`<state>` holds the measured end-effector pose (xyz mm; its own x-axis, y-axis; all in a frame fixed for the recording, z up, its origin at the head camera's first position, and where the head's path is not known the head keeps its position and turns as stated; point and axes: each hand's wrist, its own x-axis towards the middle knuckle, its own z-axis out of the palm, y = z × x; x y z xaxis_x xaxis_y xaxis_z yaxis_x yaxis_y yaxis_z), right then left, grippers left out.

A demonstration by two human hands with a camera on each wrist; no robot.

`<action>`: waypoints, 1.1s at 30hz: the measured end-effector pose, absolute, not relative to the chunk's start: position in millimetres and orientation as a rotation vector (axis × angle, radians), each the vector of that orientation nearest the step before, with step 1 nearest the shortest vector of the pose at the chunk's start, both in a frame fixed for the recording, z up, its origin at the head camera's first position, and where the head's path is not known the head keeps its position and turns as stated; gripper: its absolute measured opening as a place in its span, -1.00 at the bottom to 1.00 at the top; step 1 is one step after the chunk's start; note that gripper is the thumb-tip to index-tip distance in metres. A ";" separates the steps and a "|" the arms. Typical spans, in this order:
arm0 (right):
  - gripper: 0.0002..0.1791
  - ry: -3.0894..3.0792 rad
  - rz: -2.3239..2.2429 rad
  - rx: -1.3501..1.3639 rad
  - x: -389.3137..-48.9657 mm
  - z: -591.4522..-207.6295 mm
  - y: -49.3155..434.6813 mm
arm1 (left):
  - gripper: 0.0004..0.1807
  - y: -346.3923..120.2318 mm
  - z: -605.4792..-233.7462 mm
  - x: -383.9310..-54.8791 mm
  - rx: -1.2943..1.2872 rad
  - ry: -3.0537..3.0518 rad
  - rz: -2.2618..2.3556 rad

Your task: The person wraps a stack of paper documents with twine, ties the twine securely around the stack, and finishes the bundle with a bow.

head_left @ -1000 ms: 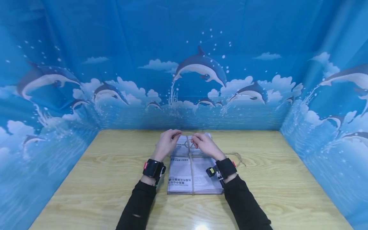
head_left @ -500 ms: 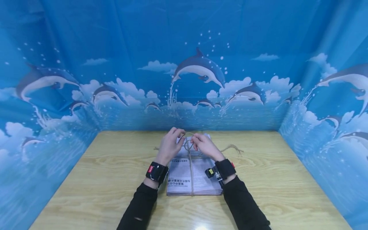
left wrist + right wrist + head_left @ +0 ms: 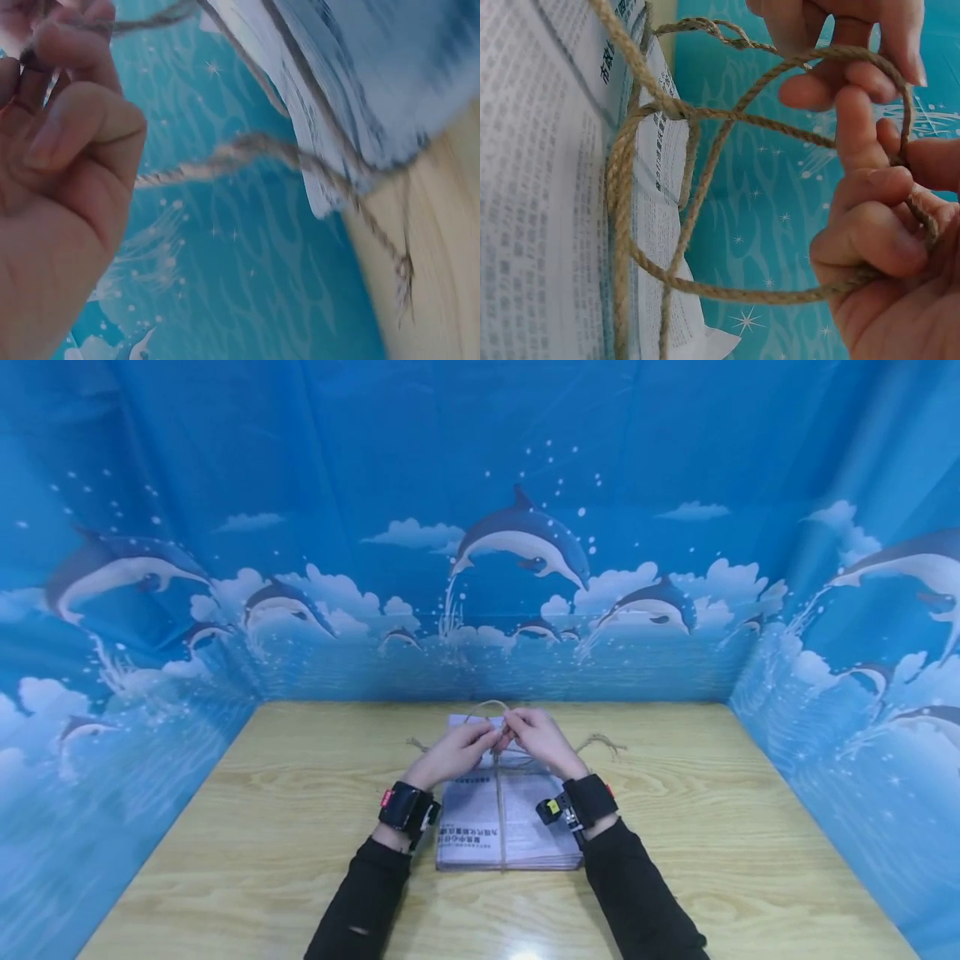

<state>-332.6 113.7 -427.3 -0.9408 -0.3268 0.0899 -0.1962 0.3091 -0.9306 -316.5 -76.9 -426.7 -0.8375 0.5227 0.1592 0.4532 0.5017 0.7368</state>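
One blue curtain [image 3: 480,660] backs one table [image 3: 262,860], which bears one stack of papers [image 3: 528,831] bound crosswise. Over its far part meet the right hand [image 3: 542,743], fingers curled round a strand, and left hand [image 3: 448,755], fingers bent, any hold not discernible. Twine [image 3: 757,297] encircles the stack, looping up to the right fingers.

A pale wood-grained table [image 3: 262,827] is bordered at the back and both sides by a blue curtain [image 3: 360,443], on which leaping dolphins [image 3: 517,527], white clouds [image 3: 412,531] and rippled water [image 3: 480,668] are printed.
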 end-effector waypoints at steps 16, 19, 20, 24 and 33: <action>-0.49 2.162 -1.876 -0.286 -337.3 -430.8 116.3 | -0.67 -71.5 -433.4 -315.5 0.501 2.764 1.143; -0.41 2.354 -1.793 -0.242 -335.9 -431.8 116.4 | -0.65 -71.2 -435.2 -316.9 0.535 2.770 1.121; -0.39 2.392 -1.779 -0.225 -332.1 -426.9 116.2 | -0.65 -71.3 -435.4 -317.3 0.540 2.764 1.127; -0.28 2.563 -1.793 -0.209 -330.9 -429.6 115.6 | -0.65 -70.5 -435.9 -317.3 0.555 2.752 1.154; -0.19 2.702 -1.836 -0.316 -331.8 -434.7 111.2 | -0.61 -66.6 -436.8 -315.9 0.592 2.763 1.233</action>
